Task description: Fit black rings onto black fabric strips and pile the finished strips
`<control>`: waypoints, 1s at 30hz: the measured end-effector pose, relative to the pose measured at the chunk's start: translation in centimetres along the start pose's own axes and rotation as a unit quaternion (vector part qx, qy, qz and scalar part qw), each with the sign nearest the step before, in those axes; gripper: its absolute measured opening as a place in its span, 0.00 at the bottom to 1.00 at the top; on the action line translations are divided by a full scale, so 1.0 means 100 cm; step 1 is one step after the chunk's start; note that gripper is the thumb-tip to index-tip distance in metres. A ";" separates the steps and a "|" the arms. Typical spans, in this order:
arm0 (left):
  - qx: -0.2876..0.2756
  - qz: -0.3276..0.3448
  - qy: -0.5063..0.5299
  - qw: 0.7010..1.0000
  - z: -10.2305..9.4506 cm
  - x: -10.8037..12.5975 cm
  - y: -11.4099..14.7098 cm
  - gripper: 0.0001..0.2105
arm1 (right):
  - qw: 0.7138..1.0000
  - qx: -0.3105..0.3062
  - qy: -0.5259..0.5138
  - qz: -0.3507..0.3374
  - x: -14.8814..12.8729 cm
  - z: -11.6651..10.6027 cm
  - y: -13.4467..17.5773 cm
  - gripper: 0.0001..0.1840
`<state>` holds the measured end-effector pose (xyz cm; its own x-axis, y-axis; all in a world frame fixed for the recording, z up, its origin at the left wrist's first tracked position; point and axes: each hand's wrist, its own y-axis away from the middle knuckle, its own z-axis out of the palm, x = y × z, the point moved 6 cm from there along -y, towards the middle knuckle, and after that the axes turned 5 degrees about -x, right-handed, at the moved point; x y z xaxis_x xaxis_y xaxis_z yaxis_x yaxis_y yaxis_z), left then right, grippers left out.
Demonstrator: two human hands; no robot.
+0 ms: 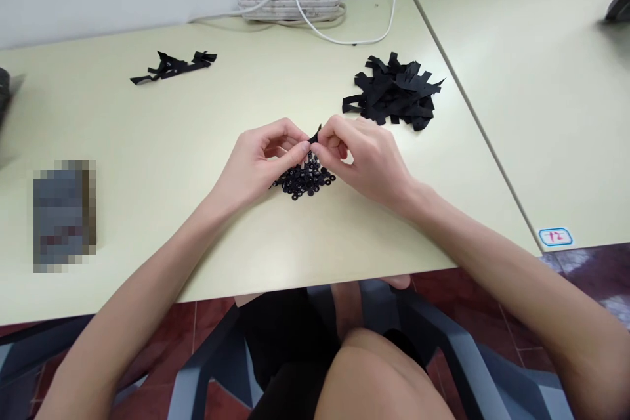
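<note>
A person sits at a pale yellow-green table, both bare forearms reaching in over its near edge. Their left hand and right hand meet near the middle, thumbs and forefingers pinched together at the tips around one small black strip, whose pointed end sticks up between them. I cannot tell whether a button is also caught in that pinch, since the fingertips cover it. Just below the fingers, on the tabletop, lies a loose pile of small black buttons, round, partly hidden by the left thumb. Beyond the right hand sits a thick heap of black strips, crossing every which way; well apart from it, farther back on the left, lies a smaller bunch of strips. Against the wall rests a white power strip with plugs in it and a white cord looping down in front. A pixelated object lies at the left, and a blue-bordered label marks the table's right-hand section.
</note>
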<state>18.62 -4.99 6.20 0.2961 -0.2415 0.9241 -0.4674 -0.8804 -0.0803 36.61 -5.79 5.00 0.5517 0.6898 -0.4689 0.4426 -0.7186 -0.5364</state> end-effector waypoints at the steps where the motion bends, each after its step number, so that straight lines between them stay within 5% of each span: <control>1: 0.000 0.006 -0.012 1.000 0.000 0.001 0.000 0.07 | 1.000 -0.003 0.004 0.004 0.000 0.001 0.000 0.06; 9: -0.017 0.021 -0.086 0.996 0.007 0.009 0.004 0.08 | 0.995 -0.041 0.094 -0.006 -0.008 0.003 0.002 0.11; 18: -0.051 0.028 -0.023 0.998 0.011 0.010 0.003 0.08 | 0.996 -0.045 0.077 -0.004 -0.005 0.005 0.004 0.10; 30: -0.071 0.020 0.018 0.997 0.010 0.002 0.001 0.11 | 0.996 -0.033 -0.087 0.018 -0.005 0.002 -0.001 0.11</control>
<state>19.47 -5.56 6.01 0.2468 -0.2584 0.9340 -0.5926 -0.8028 -0.0655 36.18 -6.05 5.09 0.4396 0.6645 -0.6043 0.4732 -0.7432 -0.4730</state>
